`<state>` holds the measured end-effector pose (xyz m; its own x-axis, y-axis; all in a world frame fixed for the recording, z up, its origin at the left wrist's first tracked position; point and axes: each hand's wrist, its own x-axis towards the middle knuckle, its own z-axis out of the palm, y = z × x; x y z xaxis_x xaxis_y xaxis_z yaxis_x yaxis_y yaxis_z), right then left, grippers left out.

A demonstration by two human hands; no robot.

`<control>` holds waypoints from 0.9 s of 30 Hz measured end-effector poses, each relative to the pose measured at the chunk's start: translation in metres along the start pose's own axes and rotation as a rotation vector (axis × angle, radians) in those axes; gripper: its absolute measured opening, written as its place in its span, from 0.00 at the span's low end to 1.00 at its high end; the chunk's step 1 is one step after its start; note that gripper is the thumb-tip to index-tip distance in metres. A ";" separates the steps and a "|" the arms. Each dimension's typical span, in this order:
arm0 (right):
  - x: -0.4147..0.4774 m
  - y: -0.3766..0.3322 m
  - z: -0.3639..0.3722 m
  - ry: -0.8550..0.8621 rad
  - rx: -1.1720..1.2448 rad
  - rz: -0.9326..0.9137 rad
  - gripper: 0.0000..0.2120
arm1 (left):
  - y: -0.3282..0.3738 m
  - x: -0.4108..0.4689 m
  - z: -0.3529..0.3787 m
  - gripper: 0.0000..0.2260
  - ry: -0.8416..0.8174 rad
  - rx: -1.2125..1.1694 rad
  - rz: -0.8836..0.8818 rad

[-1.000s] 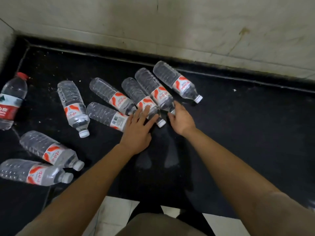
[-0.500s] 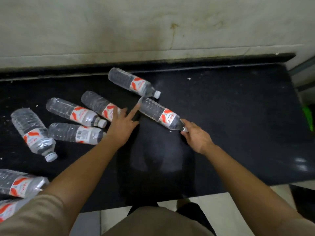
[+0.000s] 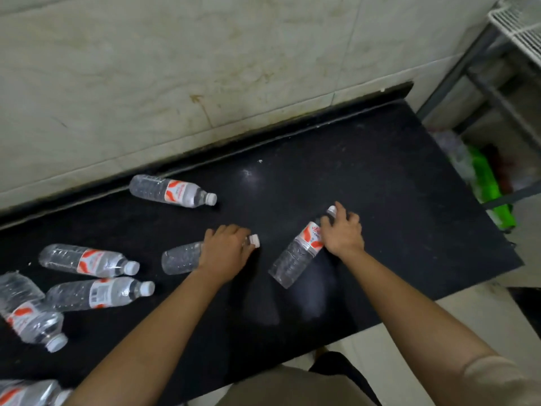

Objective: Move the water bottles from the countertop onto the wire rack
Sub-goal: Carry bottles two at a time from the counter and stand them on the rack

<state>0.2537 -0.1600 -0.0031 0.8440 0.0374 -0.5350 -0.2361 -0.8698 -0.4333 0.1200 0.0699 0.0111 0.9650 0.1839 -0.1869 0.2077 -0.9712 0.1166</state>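
Clear water bottles with red and white labels lie on the black countertop [image 3: 380,177]. My right hand [image 3: 341,231] grips one bottle [image 3: 295,254] near its neck, the bottle lying slantwise with its cap pointing away from me. My left hand [image 3: 225,249] is closed over the neck end of a second bottle [image 3: 181,259], whose white cap pokes out past my fingers. Another bottle [image 3: 172,191] lies near the wall. Several more lie at the left [image 3: 87,260], [image 3: 99,293], [image 3: 30,315]. The white wire rack [image 3: 518,27] shows at the top right corner.
A pale tiled wall [image 3: 205,68] backs the countertop. The counter ends at the right, beyond which grey rack legs [image 3: 468,65] stand. Something green [image 3: 486,183] and bagged items lie low under the rack. Pale floor tiles [image 3: 409,332] show below the counter's front edge.
The view swung right, bringing the rack into sight. My right hand dragged its bottle to the right and turned it. My left hand closed over another bottle and pulled it from the group.
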 end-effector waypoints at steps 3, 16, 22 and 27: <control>-0.016 -0.008 0.023 -0.061 0.002 0.116 0.50 | -0.011 -0.001 -0.005 0.34 -0.205 0.023 -0.019; -0.041 -0.020 0.049 -0.126 -0.100 0.133 0.62 | -0.043 -0.035 0.037 0.44 -0.268 -0.289 -0.321; -0.104 -0.002 0.088 -0.036 -0.336 -0.058 0.56 | -0.029 -0.046 0.050 0.40 -0.192 -0.600 -0.521; -0.133 0.020 0.096 -0.070 -0.247 -0.069 0.56 | -0.030 -0.054 0.054 0.36 -0.149 -0.703 -0.497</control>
<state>0.0907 -0.1348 -0.0107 0.8166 0.1271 -0.5630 -0.0476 -0.9573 -0.2851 0.0526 0.0811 -0.0346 0.7153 0.4920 -0.4963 0.6973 -0.4557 0.5533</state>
